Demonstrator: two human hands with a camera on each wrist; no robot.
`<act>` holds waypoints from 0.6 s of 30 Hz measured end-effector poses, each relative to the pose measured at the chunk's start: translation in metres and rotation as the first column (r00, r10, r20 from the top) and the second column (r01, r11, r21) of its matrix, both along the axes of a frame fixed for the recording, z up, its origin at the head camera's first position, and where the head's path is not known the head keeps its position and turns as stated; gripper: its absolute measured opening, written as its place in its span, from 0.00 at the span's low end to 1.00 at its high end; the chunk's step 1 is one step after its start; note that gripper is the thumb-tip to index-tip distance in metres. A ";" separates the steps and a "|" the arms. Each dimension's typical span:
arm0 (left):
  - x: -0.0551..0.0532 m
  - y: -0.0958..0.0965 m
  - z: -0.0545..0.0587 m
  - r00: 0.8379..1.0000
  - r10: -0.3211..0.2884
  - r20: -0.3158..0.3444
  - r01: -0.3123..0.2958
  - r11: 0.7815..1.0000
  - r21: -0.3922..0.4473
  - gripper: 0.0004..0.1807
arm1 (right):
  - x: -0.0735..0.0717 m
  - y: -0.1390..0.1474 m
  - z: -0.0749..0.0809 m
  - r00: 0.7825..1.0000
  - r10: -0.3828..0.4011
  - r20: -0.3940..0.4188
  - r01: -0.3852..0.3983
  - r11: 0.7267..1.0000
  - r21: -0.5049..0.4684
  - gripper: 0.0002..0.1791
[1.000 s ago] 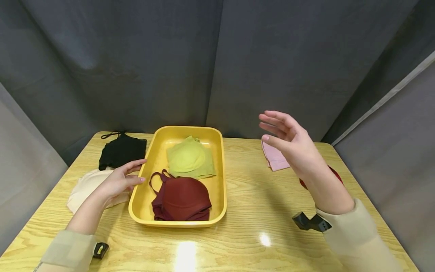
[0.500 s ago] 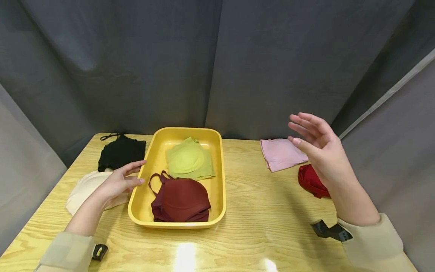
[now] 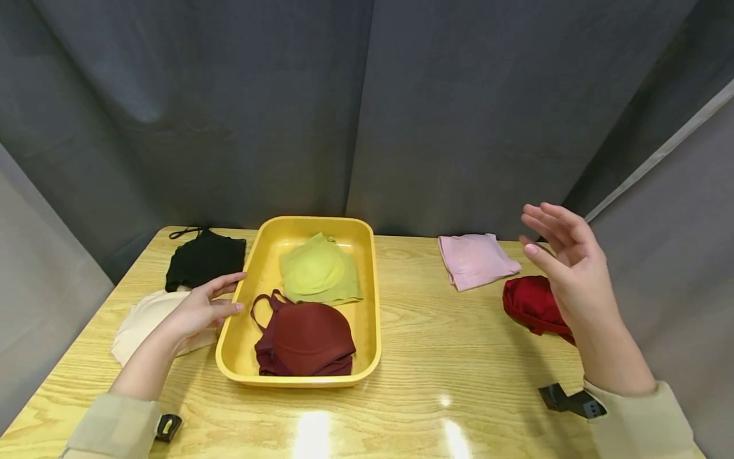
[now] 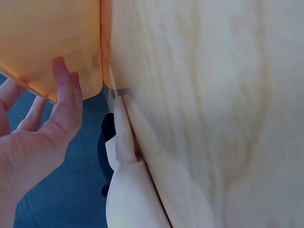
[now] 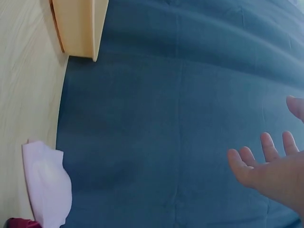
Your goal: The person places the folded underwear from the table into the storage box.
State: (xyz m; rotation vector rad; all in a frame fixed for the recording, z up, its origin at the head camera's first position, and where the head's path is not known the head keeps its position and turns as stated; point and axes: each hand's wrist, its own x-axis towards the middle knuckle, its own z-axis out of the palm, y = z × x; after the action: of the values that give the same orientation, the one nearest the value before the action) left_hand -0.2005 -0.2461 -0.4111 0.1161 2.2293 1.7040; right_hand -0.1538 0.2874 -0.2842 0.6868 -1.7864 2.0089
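Left hand (image 3: 198,310) touches the yellow tray (image 3: 298,382) (right hand (image 3: 579,271) raised)

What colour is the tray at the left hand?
Yellow; the tray shows best in the head view.

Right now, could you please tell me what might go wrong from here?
The left hand touches the rim of the yellow tray, so a push could slide it. The cream garment, partly behind that hand in the head view, might get dragged. The right hand partly hides the red garment there; lowering carelessly could knock it.
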 end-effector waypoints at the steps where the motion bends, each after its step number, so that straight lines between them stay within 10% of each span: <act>1: 0.000 0.000 0.000 1.000 0.000 0.003 0.000 1.000 0.003 0.37 | 0.000 0.002 -0.002 1.000 -0.014 0.001 0.014 1.000 -0.006 0.32; 9: 0.000 -0.001 -0.002 1.000 -0.004 0.001 0.004 1.000 0.003 0.37 | 0.000 0.022 -0.018 0.994 -0.110 -0.006 0.109 0.992 -0.070 0.32; 18: -0.002 -0.002 -0.004 1.000 -0.016 -0.020 0.016 1.000 0.019 0.37 | -0.003 0.045 -0.040 0.932 -0.355 0.076 0.360 0.930 -0.070 0.28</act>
State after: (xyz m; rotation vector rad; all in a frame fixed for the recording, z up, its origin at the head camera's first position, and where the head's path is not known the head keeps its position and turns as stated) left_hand -0.2025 -0.2476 -0.4150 0.1559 2.2211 1.7232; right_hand -0.1571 0.3319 -0.3247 0.2502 -1.7053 1.8578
